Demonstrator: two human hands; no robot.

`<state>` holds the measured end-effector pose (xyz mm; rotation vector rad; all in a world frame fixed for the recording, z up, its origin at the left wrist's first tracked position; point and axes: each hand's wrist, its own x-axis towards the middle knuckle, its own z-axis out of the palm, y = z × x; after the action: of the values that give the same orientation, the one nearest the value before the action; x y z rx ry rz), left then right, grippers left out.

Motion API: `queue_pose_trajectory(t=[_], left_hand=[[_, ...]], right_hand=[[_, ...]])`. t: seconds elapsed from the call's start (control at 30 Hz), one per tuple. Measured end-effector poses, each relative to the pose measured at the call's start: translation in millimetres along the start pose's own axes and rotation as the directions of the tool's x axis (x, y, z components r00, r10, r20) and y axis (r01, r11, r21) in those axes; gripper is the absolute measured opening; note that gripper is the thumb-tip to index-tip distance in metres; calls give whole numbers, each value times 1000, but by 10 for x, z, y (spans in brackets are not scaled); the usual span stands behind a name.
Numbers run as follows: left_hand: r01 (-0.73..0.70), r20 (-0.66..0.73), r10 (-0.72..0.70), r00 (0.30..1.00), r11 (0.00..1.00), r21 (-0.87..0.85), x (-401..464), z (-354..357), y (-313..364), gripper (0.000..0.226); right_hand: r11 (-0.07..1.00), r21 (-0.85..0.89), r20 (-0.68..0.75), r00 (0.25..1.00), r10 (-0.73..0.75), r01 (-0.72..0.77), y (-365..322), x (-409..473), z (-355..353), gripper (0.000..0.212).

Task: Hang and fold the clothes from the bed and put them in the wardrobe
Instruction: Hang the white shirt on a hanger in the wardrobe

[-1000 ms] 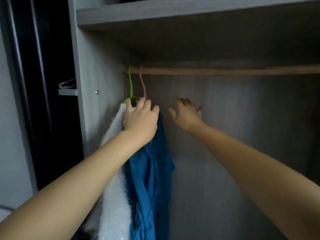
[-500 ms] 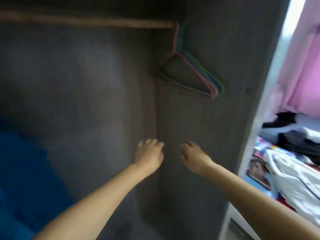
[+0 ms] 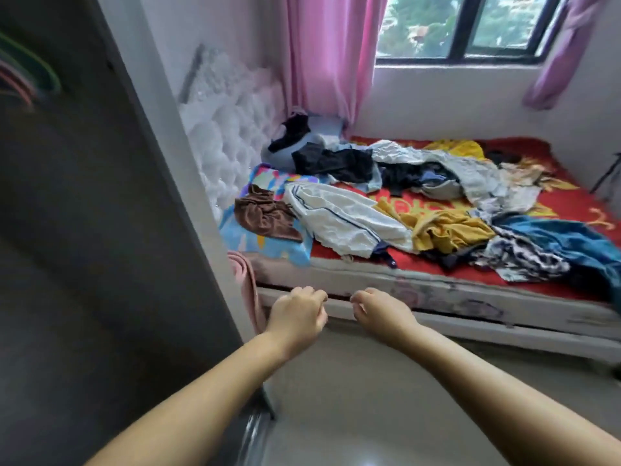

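Clothes lie heaped on the bed (image 3: 453,297) with its red cover: a white garment with dark stripes (image 3: 342,220), a brown piece (image 3: 265,213), a yellow one (image 3: 447,230), dark ones (image 3: 336,161) and a blue one (image 3: 568,240). My left hand (image 3: 297,314) and my right hand (image 3: 379,309) hang side by side in front of the bed's near edge, fingers loosely curled, holding nothing. The wardrobe's side wall (image 3: 100,230) fills the left, with coloured hangers (image 3: 27,79) at its top left.
A pink curtain (image 3: 329,55) and a window (image 3: 470,25) stand behind the bed. A white tufted headboard (image 3: 232,129) is at the bed's left end. A pink cloth (image 3: 247,284) hangs by the wardrobe's corner. Bare floor (image 3: 369,398) lies below my arms.
My view swung right from the wardrobe's rail and its hung white and blue garments to the bed. Both hands left the hangers and dropped lower, holding nothing.
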<state>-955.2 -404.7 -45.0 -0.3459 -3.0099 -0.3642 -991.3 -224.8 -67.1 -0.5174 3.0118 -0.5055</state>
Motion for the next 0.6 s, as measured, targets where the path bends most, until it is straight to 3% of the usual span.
queue_pose_trajectory(t=[0.17, 0.3, 0.4, 0.6], left_hand=[[-176, 122, 179, 976, 984, -35, 155, 291, 605, 33], [-370, 189, 373, 908, 928, -51, -17, 527, 1189, 28], [-507, 224, 510, 830, 858, -77, -234, 658, 1737, 25], [-762, 255, 763, 594, 636, -126, -757, 844, 3002, 27]], right_hand=[[957, 33, -58, 955, 290, -288, 562, -813, -88, 30], [874, 45, -59, 872, 486, -484, 783, -1643, -41, 30], [784, 59, -71, 781, 621, -618, 931, -2306, -49, 33], [556, 94, -148, 541, 828, -826, 1279, -3759, -225, 32]])
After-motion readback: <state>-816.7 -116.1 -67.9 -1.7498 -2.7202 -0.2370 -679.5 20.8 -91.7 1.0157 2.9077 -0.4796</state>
